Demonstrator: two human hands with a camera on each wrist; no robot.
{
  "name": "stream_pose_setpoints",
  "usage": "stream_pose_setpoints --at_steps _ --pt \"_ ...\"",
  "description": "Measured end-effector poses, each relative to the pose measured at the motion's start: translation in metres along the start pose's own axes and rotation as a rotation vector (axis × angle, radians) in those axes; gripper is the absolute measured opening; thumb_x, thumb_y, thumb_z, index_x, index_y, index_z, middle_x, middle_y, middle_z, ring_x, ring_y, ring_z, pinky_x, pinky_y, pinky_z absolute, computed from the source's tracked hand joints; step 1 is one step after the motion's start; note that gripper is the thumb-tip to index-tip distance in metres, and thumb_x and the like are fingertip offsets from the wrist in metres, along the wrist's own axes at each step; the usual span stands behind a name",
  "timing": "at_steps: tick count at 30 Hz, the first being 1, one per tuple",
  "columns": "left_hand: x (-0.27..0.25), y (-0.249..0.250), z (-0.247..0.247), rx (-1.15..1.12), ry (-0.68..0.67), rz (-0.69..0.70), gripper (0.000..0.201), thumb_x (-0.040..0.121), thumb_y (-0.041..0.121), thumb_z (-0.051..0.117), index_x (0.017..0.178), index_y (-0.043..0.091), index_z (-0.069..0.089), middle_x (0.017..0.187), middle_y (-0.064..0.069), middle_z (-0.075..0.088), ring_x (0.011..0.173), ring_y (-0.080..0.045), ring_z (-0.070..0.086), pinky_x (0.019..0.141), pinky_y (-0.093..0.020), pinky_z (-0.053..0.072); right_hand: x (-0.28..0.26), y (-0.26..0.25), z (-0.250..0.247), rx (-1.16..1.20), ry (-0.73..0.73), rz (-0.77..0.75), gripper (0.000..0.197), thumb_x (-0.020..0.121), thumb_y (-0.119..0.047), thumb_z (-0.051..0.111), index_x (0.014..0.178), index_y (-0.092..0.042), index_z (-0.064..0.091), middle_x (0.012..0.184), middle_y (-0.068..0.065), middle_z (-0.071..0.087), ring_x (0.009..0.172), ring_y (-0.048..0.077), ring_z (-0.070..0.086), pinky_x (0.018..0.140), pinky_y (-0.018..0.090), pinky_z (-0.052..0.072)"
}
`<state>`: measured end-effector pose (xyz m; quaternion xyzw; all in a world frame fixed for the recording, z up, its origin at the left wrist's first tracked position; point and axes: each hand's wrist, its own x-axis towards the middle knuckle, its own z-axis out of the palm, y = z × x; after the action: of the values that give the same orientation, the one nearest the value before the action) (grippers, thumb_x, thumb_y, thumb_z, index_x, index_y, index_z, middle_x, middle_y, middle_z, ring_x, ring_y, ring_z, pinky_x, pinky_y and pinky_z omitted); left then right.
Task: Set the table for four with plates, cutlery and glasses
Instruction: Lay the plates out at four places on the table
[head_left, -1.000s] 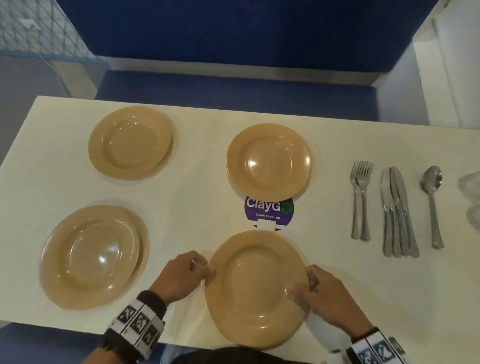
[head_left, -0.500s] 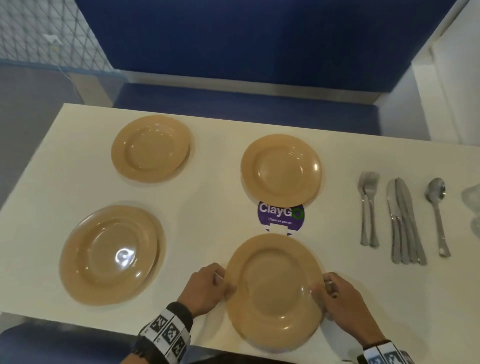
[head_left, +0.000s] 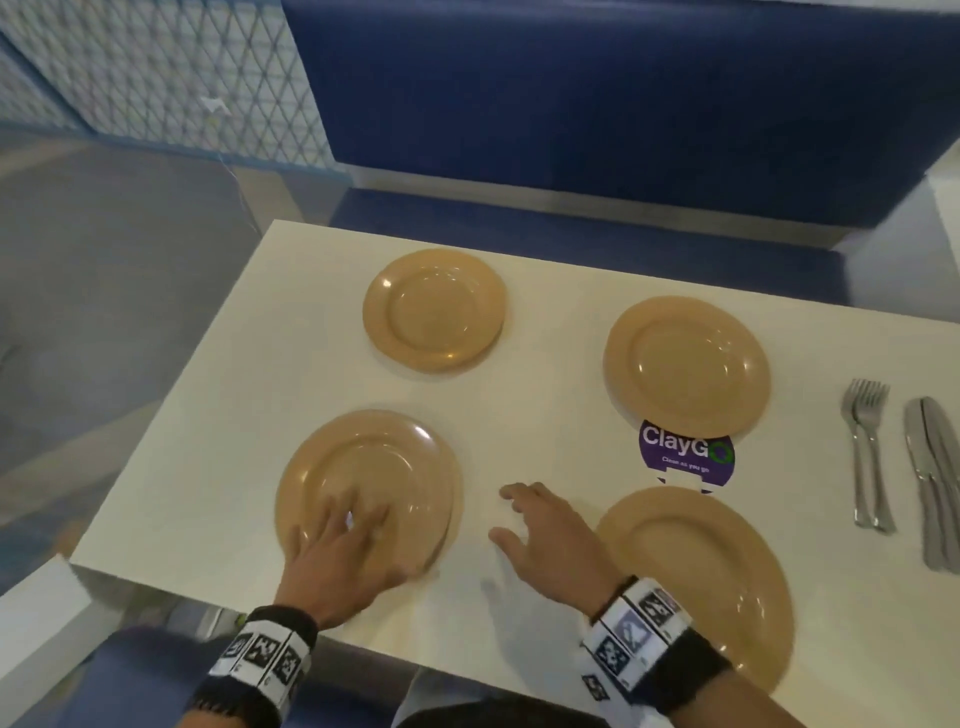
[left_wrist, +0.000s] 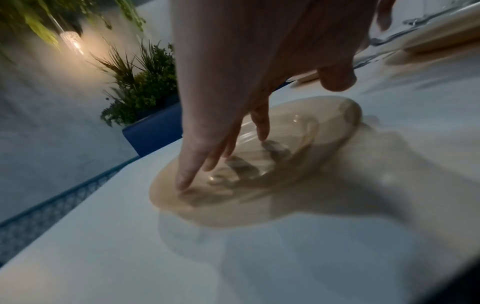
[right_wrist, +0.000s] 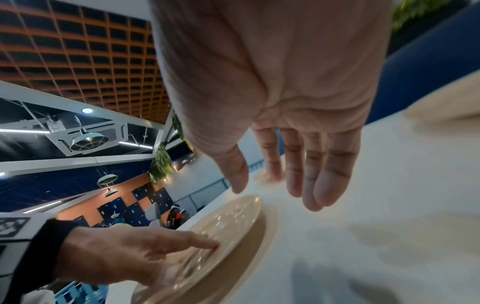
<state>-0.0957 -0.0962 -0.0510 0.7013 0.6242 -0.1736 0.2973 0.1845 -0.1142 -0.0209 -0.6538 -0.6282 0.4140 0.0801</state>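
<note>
Left hand: the left hand (head_left: 340, 564) lies palm-down over the near-left tan round plastic plate (head_left: 384, 467), its fingers (left_wrist: 185, 174) spread straight and touching the plate's surface, grasping nothing.
Right hand: the right hand (head_left: 553, 535) hovers above the bare cream counter (head_left: 234, 415) between the two near plates, fingers (right_wrist: 323, 185) released and loosely extended, holding nothing.
Plates: four tan plates lie flat on the counter; the near-right tan plate (head_left: 711, 577) sits just beside the right wrist, the far-left tan plate (head_left: 434, 309) and far-right tan plate (head_left: 685, 366) lie well apart beyond.
Sticker: a purple round "ClayGo" sticker (head_left: 685, 457) shows between the two right-hand plates.
Cutlery: steel forks (head_left: 867, 452) and steel knives (head_left: 935, 478) lie side by side at the right edge.
</note>
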Motion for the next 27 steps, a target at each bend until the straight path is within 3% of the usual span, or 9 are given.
stream_pose_setpoints --at_steps 2,5,7,12,17,18,22,24,27 --pt "-0.006 -0.004 0.011 0.034 -0.018 -0.006 0.101 0.076 0.088 0.043 0.157 0.048 -0.004 0.168 0.002 -0.019 0.156 -0.029 -0.011 0.123 -0.061 0.003 0.022 -0.017 0.029 0.053 -0.097 0.088 0.057 0.096 -0.042 0.057 0.146 -0.023 0.037 0.137 0.0 0.05 0.128 0.022 0.049 0.105 0.04 0.043" --pt "-0.014 -0.006 0.017 0.064 -0.001 0.008 0.1 0.077 0.087 0.044 0.155 0.051 -0.007 0.168 0.002 -0.021 0.156 -0.029 -0.012 0.123 -0.06 0.002 0.039 -0.029 0.058 0.136 -0.068 0.155 0.032 0.092 -0.035 0.061 0.119 -0.022 0.05 0.11 0.0 0.058 0.1 0.022 0.058 0.092 0.043 0.052" --pt "-0.017 -0.007 0.017 0.072 0.017 0.034 0.101 0.076 0.087 0.045 0.155 0.051 -0.006 0.168 0.001 -0.02 0.156 -0.031 -0.01 0.123 -0.06 0.002 0.039 -0.033 0.07 0.178 -0.022 0.161 0.024 0.091 -0.03 0.061 0.113 -0.022 0.053 0.099 -0.003 0.059 0.089 0.017 0.058 0.085 0.037 0.053" --pt "-0.014 -0.011 0.013 0.093 0.016 0.041 0.102 0.074 0.09 0.043 0.156 0.049 -0.001 0.169 -0.001 -0.016 0.156 -0.033 -0.005 0.122 -0.062 0.006 0.036 -0.044 0.075 0.258 0.036 0.157 0.032 0.093 -0.024 0.063 0.124 -0.021 0.054 0.09 -0.013 0.057 0.077 0.001 0.054 0.068 0.016 0.043" --pt "-0.011 -0.02 0.009 0.091 0.01 0.071 0.126 0.044 0.106 0.002 0.156 0.048 0.01 0.17 -0.003 0.0 0.156 -0.033 0.006 0.118 -0.063 0.018 0.03 -0.051 0.064 0.286 -0.004 0.221 0.046 0.093 -0.034 0.063 0.135 -0.02 0.048 0.093 -0.005 0.064 0.084 0.011 0.061 0.075 0.022 0.049" --pt "-0.011 -0.02 0.007 0.069 0.027 0.085 0.125 0.045 0.106 0.002 0.155 0.048 0.015 0.169 -0.003 0.008 0.155 -0.032 0.012 0.116 -0.062 0.022 0.026 -0.047 0.058 0.307 0.013 0.25 0.049 0.094 -0.038 0.062 0.137 -0.022 0.047 0.096 -0.002 0.066 0.086 0.011 0.062 0.077 0.023 0.049" --pt "-0.019 -0.015 -0.013 -0.02 0.142 0.191 0.106 0.054 0.106 0.012 0.137 0.046 0.039 0.148 -0.003 0.047 0.141 -0.034 0.041 0.103 -0.063 0.038 -0.018 0.0 0.023 0.129 0.368 0.335 0.036 0.098 -0.045 0.053 0.124 -0.023 0.06 0.102 -0.002 0.064 0.093 0.013 0.062 0.087 0.031 0.052" --pt "-0.02 -0.009 -0.025 -0.015 0.074 0.198 0.117 0.047 0.107 0.015 0.143 0.045 0.038 0.156 0.002 0.04 0.148 -0.029 0.031 0.113 -0.057 0.031 -0.051 0.041 0.014 -0.112 0.484 0.403 0.042 0.102 -0.046 0.037 0.115 -0.017 0.065 0.107 0.004 0.065 0.098 0.023 0.063 0.088 0.037 0.052" --pt "-0.013 -0.004 -0.031 -0.046 0.043 0.196 0.1 0.061 0.095 0.041 0.146 0.044 0.04 0.163 0.007 0.029 0.154 -0.022 0.019 0.12 -0.051 0.019 -0.096 0.086 0.009 -0.097 0.45 0.652 0.049 0.092 -0.054 0.046 0.13 -0.024 0.054 0.129 0.0 0.057 0.118 0.021 0.053 0.098 0.039 0.045"
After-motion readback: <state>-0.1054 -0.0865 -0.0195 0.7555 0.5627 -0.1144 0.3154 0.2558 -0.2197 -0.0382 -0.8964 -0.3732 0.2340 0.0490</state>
